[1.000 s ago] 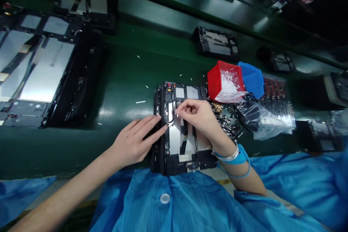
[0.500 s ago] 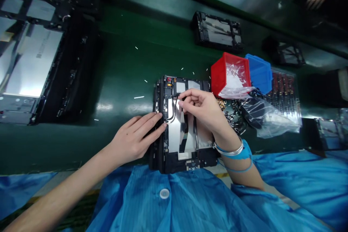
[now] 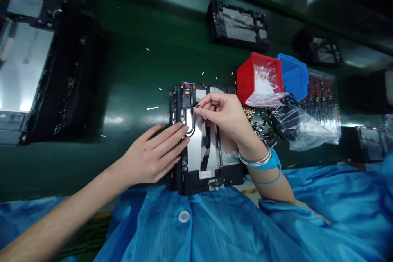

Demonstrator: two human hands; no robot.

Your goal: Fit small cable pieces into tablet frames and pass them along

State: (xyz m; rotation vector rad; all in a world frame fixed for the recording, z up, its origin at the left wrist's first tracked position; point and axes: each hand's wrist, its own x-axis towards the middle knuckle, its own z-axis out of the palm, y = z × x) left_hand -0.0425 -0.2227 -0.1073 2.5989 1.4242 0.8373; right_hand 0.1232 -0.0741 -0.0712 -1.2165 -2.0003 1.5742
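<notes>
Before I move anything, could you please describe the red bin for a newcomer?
On the green bench, find the tablet frame under the hands. Just past the right hand stands the red bin, plastic-lined, the only red one, beside a blue bin.

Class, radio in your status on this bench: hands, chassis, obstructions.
Left hand on tablet chassis edge. Right hand fingertips at black cable. Red bin alongside, not blocking.
</notes>
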